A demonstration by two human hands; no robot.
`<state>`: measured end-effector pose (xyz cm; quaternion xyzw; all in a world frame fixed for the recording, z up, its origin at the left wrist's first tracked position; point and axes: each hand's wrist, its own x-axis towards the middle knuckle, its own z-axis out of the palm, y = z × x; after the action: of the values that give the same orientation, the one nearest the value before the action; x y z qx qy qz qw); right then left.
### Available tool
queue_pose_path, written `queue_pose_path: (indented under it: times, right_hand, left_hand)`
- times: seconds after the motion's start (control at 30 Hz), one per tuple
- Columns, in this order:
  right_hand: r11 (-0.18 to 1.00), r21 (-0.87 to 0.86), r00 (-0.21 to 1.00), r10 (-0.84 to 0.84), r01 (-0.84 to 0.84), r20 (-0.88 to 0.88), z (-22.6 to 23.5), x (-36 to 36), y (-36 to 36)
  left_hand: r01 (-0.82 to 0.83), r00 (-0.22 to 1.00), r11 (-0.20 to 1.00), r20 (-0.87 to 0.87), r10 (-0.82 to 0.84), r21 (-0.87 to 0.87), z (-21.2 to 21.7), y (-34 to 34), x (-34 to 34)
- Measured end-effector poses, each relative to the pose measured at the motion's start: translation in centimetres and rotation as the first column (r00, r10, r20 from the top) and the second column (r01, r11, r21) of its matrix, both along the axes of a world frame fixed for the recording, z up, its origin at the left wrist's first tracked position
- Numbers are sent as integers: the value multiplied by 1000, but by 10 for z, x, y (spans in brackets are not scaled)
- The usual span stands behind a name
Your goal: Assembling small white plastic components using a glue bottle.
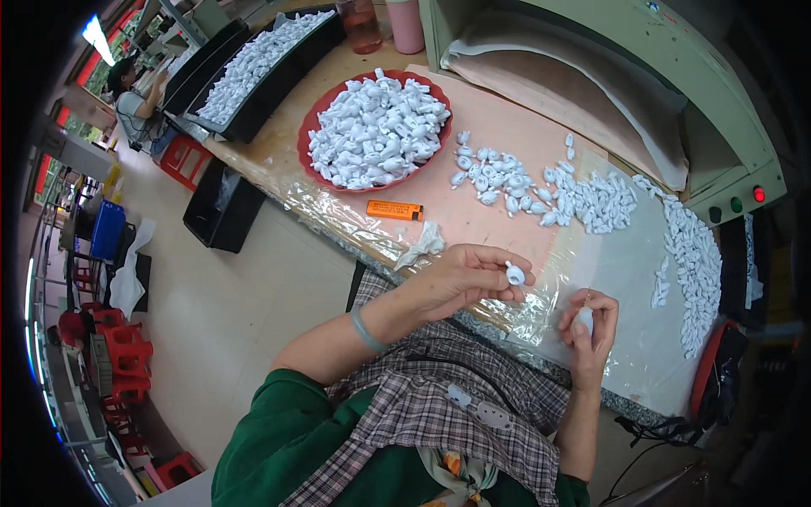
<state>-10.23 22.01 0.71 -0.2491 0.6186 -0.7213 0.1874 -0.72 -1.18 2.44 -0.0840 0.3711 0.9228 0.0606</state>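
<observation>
My left hand point(463, 277) pinches a small white plastic piece point(514, 274) between thumb and fingertips, just above the table's near edge. My right hand point(591, 332) is closed around another small white piece point(583, 318), held upright close to the left hand. Both hover over a clear plastic sheet point(608, 279) covering the pinkish table. A loose heap of the same white pieces point(583, 201) lies on the sheet beyond my hands. A red round tray point(314, 127) piled with white pieces stands farther back on the left.
An orange lighter point(394, 209) and a crumpled tissue point(424, 244) lie near the table edge. Black bins point(253, 110) of white pieces stand at the back left, a green machine point(710, 127) at the right. Another person point(133, 100) sits far left, with red stools on the floor.
</observation>
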Motion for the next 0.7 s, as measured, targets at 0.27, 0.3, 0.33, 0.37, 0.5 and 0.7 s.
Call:
queue_pose_path:
  times: [0.27, 0.3, 0.33, 0.37, 0.5, 0.7]
  right_hand:
    - [996, -74, 998, -45, 49, 53, 5, 0, -2]
    - [991, -106, 995, -70, 78, 73, 5, 1, -3]
    - [992, -86, 993, -89, 96, 77, 8, 3, -4]
    - [985, -122, 989, -113, 124, 94, 13, 6, -6]
    - [976, -126, 984, -170, 176, 51, 18, 8, -7]
    - [986, -58, 983, -160, 155, -89, 30, 20, -2]
  left_hand:
    - [93, 995, 993, -12, -94, -68, 0, 7, 12]
    - [66, 998, 994, -17, -67, -83, 0, 8, 12]
    - [36, 999, 994, -23, -38, -99, -1, 10, 11]
    - [48, 999, 995, -11, -49, -86, 1, 10, 12]
    - [83, 996, 995, -22, -84, -59, -8, 16, 12]
    - [86, 996, 995, -8, -87, -56, -13, 20, 14]
